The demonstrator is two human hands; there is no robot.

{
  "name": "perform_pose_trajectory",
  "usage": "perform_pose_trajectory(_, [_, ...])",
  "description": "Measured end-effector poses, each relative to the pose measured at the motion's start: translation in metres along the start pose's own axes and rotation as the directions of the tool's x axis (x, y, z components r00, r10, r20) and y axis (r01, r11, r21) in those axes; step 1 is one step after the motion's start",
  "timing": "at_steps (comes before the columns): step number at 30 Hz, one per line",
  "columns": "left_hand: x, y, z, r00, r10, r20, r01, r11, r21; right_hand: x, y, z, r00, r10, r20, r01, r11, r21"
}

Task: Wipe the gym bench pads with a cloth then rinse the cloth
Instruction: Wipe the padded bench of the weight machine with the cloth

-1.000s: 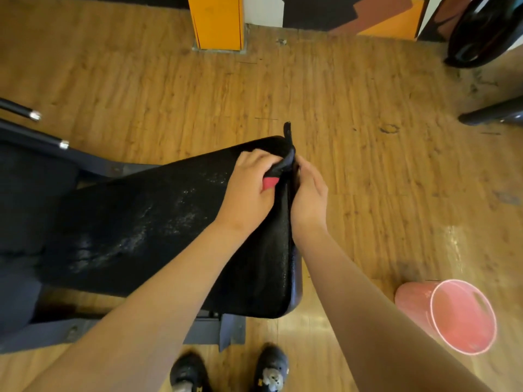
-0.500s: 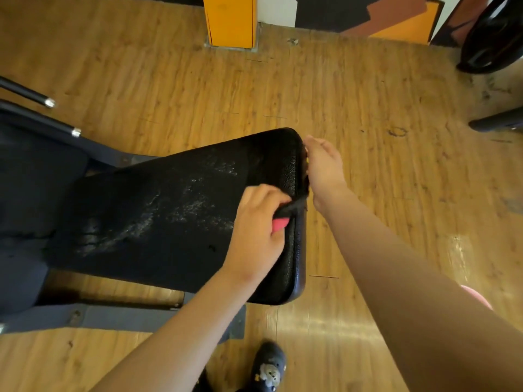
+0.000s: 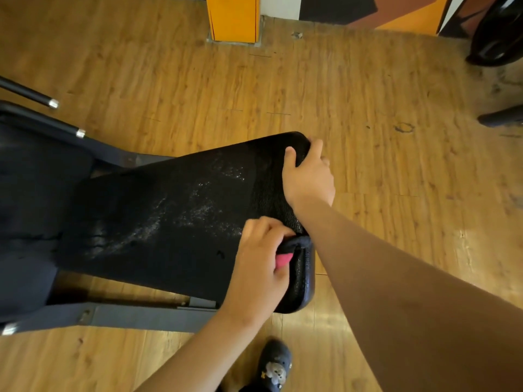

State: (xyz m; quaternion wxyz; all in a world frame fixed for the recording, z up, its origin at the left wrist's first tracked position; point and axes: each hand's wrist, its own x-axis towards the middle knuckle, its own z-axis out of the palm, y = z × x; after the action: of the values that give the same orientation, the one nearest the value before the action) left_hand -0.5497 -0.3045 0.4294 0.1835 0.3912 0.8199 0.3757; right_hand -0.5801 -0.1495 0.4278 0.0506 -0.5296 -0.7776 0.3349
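Wiping, step 1 of 2. Left grip (image 3: 260, 267) curls round the dark-and-pink cloth (image 3: 284, 258), pressing it on the bench pad (image 3: 169, 222) near its end edge. Right grip (image 3: 308, 176) clasps the pad's far corner. Next, probably: stroke along the end edge, steadying the pad.

Two hands (image 3: 261, 267) (image 3: 308, 176), one cloth (image 3: 283, 259), one pad (image 3: 169, 222)

Your left hand (image 3: 260, 258), forearm running in from 6 o'clock, curled round the cloth (image 3: 297, 241). Your right hand (image 3: 308, 176), at its 1 o'clock, clasped the pad (image 3: 169, 222) edge, thumb on top.
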Motion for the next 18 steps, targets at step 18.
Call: perform_pose_trajectory(18, [-0.048,-0.039,-0.004,0.977,0.155,0.145,-0.177,0.972,0.154,0.002,-0.002,0.001,1.000,0.023,-0.015,-0.024,0.997,-0.080])
